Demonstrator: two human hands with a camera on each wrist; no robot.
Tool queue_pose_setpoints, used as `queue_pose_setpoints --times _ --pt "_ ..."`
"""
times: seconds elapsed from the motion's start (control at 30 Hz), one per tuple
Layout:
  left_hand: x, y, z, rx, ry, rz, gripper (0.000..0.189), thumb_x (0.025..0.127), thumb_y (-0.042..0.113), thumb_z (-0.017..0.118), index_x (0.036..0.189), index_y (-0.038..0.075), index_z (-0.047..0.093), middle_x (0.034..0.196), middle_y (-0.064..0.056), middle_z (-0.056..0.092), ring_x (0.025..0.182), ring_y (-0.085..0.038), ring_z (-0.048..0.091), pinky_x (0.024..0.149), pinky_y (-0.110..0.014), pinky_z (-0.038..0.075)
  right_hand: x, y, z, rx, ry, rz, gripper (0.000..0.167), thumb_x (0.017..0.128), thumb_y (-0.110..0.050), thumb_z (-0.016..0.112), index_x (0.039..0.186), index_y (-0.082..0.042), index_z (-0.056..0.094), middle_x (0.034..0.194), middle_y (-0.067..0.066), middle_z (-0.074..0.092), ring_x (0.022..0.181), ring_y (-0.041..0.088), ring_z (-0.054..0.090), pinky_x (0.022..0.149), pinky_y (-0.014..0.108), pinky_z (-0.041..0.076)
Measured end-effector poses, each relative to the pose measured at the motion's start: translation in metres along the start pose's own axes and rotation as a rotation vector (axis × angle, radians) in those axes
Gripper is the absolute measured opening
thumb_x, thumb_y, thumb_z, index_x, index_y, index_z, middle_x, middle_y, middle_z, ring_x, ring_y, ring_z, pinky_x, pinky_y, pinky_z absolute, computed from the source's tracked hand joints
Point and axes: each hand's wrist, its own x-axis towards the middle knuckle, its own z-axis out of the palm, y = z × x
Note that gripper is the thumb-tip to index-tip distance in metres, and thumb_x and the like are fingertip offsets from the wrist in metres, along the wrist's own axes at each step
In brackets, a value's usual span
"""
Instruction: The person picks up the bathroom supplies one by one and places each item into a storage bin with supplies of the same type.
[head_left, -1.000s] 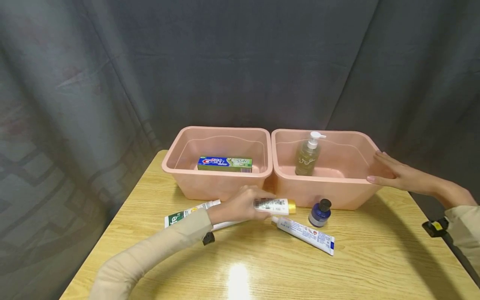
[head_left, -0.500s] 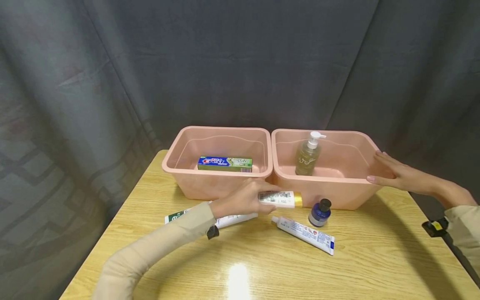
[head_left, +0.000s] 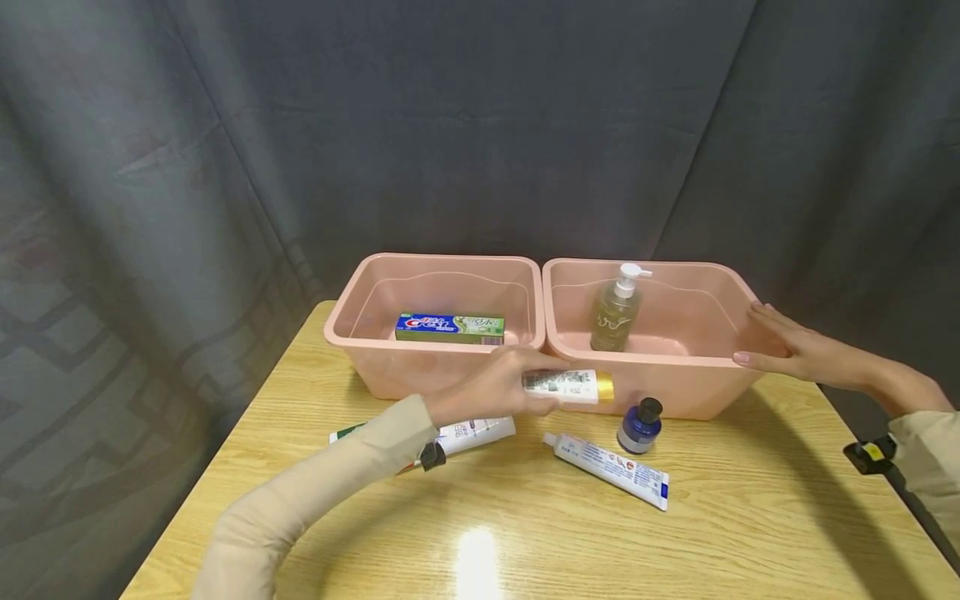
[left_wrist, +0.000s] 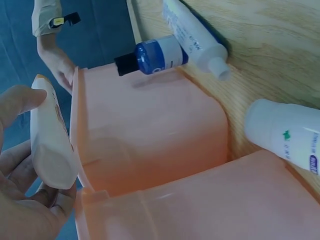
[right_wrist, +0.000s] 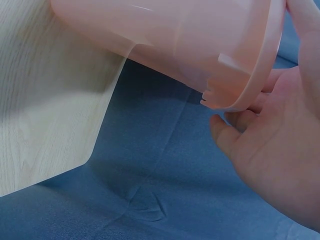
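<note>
My left hand (head_left: 501,385) grips a white tube with a gold cap (head_left: 567,386) in front of the right pink bin (head_left: 697,392), above the table. In the left wrist view, thumb and fingers close around this tube (left_wrist: 52,142). My right hand (head_left: 813,354) rests on the right end of that bin's rim, fingers extended and thumb spread at the front corner. Its fingertips meet the rim (right_wrist: 270,55) in the right wrist view. Below the left hand lie a white toothpaste tube (head_left: 483,432) and, mostly behind the sleeve, a green-and-white tube (head_left: 347,432).
The right bin contains a clear pump bottle (head_left: 613,318). Beside it, the left pink bin (head_left: 412,375) holds a toothpaste box (head_left: 450,328). A small blue bottle with black cap (head_left: 640,427) and another toothpaste tube (head_left: 611,469) are on the wooden table (head_left: 570,542). Dark curtain hangs behind.
My left hand has lifted the gold-capped tube from near the table, moving it up and slightly right. More of the white toothpaste tube beneath shows. The right hand stays put.
</note>
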Motion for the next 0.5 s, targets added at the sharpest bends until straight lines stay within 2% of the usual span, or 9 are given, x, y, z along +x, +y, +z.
queue_pose_setpoints --times 0.03,0.1,0.17,0.37,0.5 --pt "0.001 0.001 0.0 0.004 0.001 -0.006 0.049 0.08 0.02 0.082 0.125 0.007 0.068 0.114 -0.004 0.072 0.102 -0.013 0.063 0.111 -0.026 0.03 0.0 0.0 0.0 0.003 0.001 0.0 0.094 0.097 -0.03 0.061 0.158 -0.014 -0.008 0.16 0.017 -0.025 0.14 0.051 -0.023 0.093 0.085 0.002" --pt "0.003 0.001 -0.001 0.014 0.003 -0.016 0.049 0.08 0.022 0.082 0.126 0.01 0.069 0.108 0.001 0.072 0.09 -0.011 0.057 0.093 -0.023 0.041 0.0 0.0 0.0 0.004 0.002 -0.003 0.094 0.097 -0.03 0.061 0.158 -0.015 -0.008 0.16 0.017 -0.025 0.14 0.052 -0.023 0.093 0.085 0.003" --pt "0.005 0.002 -0.002 0.017 0.002 -0.026 0.049 0.08 0.023 0.081 0.126 0.012 0.069 0.104 0.003 0.072 0.084 -0.01 0.052 0.076 -0.023 0.041 0.0 0.0 0.0 0.003 0.003 -0.004 0.094 0.097 -0.03 0.062 0.158 -0.015 -0.008 0.16 0.016 -0.025 0.14 0.052 -0.022 0.093 0.085 0.003" --pt "0.012 0.004 -0.004 -0.057 0.005 -0.048 0.049 0.081 0.019 0.081 0.127 0.007 0.067 0.119 -0.005 0.069 0.098 -0.01 0.059 0.081 -0.02 0.047 0.0 -0.001 -0.001 -0.002 -0.001 -0.008 0.095 0.097 -0.03 0.062 0.158 -0.014 -0.009 0.16 0.016 -0.026 0.14 0.052 -0.022 0.093 0.085 0.004" --pt "0.018 0.006 -0.006 -0.085 0.007 -0.077 0.052 0.082 0.017 0.081 0.129 0.005 0.065 0.121 -0.007 0.069 0.095 -0.01 0.06 0.077 -0.019 0.05 -0.001 -0.002 -0.001 0.003 -0.004 -0.01 0.095 0.096 -0.029 0.062 0.158 -0.013 -0.009 0.16 0.017 -0.025 0.14 0.053 -0.022 0.093 0.085 0.003"
